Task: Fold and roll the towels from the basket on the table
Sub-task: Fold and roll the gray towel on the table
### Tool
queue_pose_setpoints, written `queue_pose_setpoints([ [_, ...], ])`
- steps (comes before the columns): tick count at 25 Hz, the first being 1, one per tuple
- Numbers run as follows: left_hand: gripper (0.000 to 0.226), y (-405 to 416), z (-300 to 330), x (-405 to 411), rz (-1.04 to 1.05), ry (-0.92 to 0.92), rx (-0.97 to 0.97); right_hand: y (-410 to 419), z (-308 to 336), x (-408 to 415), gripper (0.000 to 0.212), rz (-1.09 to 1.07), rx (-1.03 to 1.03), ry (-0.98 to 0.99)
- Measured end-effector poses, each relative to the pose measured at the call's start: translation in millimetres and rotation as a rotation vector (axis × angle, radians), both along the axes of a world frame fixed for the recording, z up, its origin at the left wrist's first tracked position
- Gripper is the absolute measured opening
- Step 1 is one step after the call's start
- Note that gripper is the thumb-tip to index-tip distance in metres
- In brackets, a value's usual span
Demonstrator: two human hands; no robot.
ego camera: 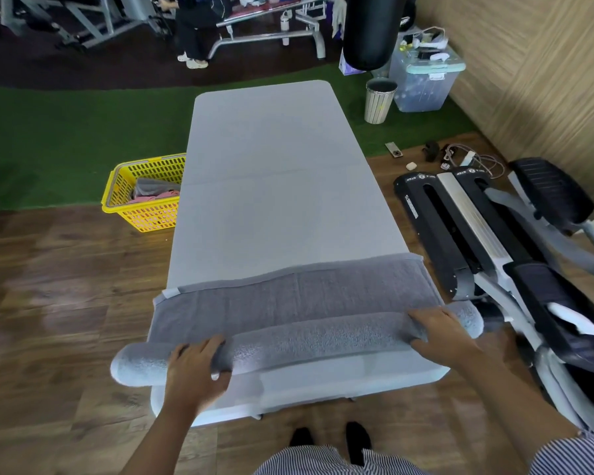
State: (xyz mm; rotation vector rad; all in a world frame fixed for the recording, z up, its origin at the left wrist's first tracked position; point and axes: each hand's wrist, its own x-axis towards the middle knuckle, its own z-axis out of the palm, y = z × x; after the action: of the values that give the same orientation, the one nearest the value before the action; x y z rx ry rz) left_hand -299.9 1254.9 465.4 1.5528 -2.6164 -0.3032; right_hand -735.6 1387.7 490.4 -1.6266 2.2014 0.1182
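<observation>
A grey towel [299, 293] lies across the near end of the grey table [275, 186], its near part wound into a long roll [306, 341] that overhangs both table sides. My left hand [194, 368] grips the roll near its left end, fingers curled over the top and thumb underneath. My right hand [443, 334] holds the roll near its right end, fingers curled over it. The far part of the towel lies flat and unrolled. A yellow basket [141, 197] stands on the floor left of the table, with grey and pink towels inside.
A black and white exercise machine [494, 241] stands close to the table's right side. A bin [379, 101] and a plastic storage box [422, 80] stand beyond the far right corner. A person [196, 29] stands by gym equipment far back.
</observation>
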Motion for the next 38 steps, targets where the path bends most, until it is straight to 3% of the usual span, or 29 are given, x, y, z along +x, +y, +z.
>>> queue_pose_setpoints([
  [5, 0.047, -12, 4, 10, -0.071, 0.080, 0.021, -2, 8, -8, 0.039, 0.029, 0.102, -0.028],
  [10, 0.043, -14, 4, -1, -0.030, 0.145, -0.090, -11, 3, -5, 0.036, -0.058, -0.188, 0.010],
  [14, 0.062, -11, -7, -4, -0.010, 0.023, -0.049, -2, -3, -2, 0.054, -0.015, -0.064, -0.029],
  [16, 0.058, -9, -3, -8, 0.028, 0.018, -0.038, -1, -1, -6, 0.062, 0.032, -0.050, -0.004],
  [21, 0.037, -2, 9, -8, -0.055, 0.045, -0.038, 0, 4, -16, 0.036, -0.003, 0.052, -0.043],
  [25, 0.037, -11, 11, -1, -0.139, 0.061, -0.057, -5, 6, -26, 0.043, 0.004, 0.155, -0.092],
  [29, 0.045, -22, 11, -1, -0.030, 0.076, -0.086, -17, 8, -21, 0.033, -0.003, -0.155, 0.010],
  [31, 0.041, -19, 10, -3, 0.001, 0.091, -0.105, -19, 11, -15, 0.028, 0.022, -0.207, 0.105],
  [38, 0.052, -25, 6, 13, -0.121, 0.064, -0.092, -16, 15, -15, 0.056, 0.060, 0.036, 0.042],
])
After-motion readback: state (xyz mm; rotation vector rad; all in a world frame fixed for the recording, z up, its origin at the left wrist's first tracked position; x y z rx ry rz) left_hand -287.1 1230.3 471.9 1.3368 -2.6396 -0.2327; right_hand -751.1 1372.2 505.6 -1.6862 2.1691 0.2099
